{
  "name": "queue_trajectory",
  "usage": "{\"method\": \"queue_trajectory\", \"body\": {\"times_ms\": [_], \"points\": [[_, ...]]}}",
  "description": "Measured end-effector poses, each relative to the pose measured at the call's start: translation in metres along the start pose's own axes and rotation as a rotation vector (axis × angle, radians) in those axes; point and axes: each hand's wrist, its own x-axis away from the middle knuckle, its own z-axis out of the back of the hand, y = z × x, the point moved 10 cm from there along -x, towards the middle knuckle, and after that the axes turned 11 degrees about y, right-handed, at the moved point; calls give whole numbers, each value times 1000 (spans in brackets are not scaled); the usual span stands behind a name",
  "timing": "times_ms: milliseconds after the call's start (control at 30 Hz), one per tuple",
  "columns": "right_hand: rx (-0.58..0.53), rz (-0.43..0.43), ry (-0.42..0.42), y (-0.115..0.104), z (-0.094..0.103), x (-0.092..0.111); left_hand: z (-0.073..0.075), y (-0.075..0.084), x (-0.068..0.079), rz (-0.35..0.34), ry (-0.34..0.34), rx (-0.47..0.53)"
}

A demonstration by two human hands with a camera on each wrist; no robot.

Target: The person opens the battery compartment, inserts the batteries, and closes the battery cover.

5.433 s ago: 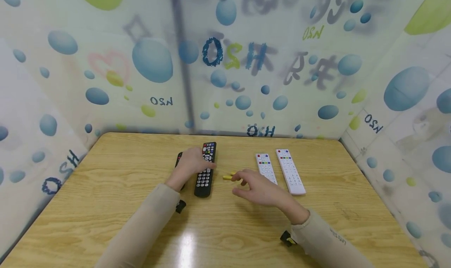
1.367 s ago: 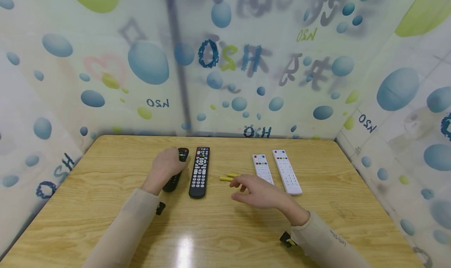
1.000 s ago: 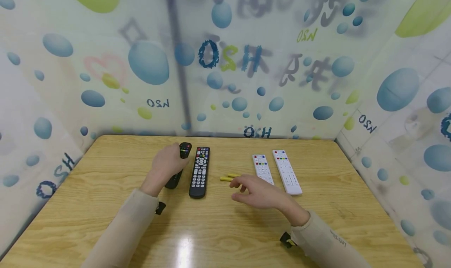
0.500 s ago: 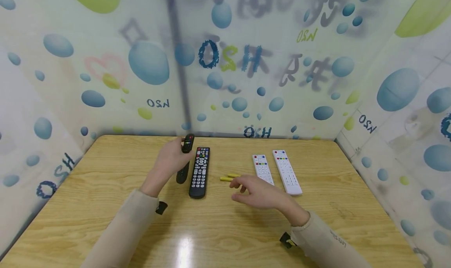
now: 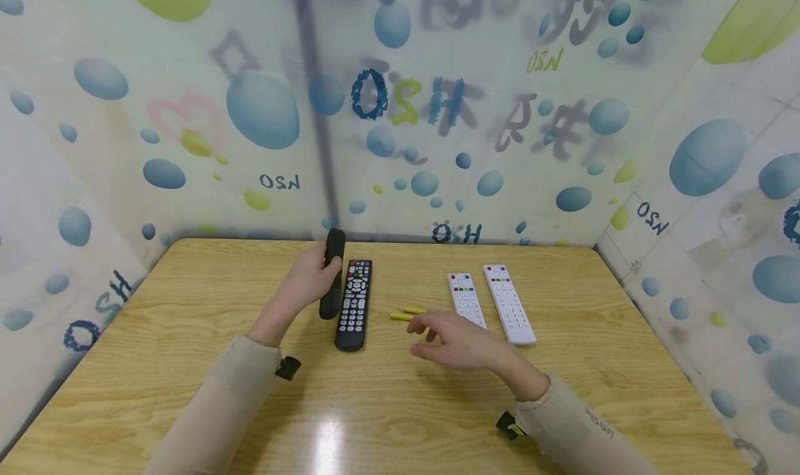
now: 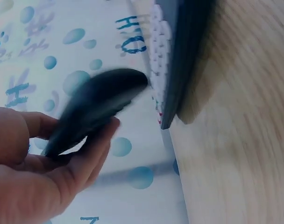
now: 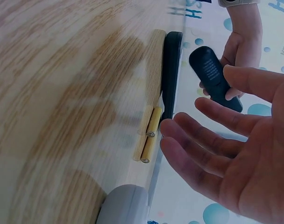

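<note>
In the head view, my left hand (image 5: 306, 275) grips a black remote control (image 5: 331, 301) between thumb and fingers. The remote is raised off the table and tipped so its plain dark back shows; the right wrist view shows printed text on that back. Close beside it on the right, a second black remote (image 5: 353, 308) lies on the table, buttons up. My right hand (image 5: 465, 342) hovers with loosely bent fingers and holds nothing. Its fingertips are close to two yellow batteries (image 7: 152, 123), and it partly covers a small white remote (image 5: 465, 298).
A longer white remote (image 5: 511, 308) lies buttons up, right of the small one. The wooden table (image 5: 187, 364) meets a patterned wall covering (image 5: 400, 148) at its far edge, with more of it on both sides.
My left hand has moved from near the middle black remote to the left one, lifted it and tilted it from buttons showing to back showing. The right hand stays nearly still.
</note>
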Motion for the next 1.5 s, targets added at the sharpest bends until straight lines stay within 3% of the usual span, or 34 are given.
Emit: {"method": "queue_trajectory", "body": {"times_ms": [300, 767, 1200, 1500], "points": [[-2, -6, 2, 0, 1, 0, 3, 12, 5, 27, 3, 162], [0, -11, 1, 0, 0, 0, 13, 14, 5, 29, 82, 195], [-4, 1, -6, -1, 0, -1, 11, 16, 6, 89, 71, 410], [-32, 11, 22, -3, 3, -4, 1, 18, 9, 132, 5, 548]]}}
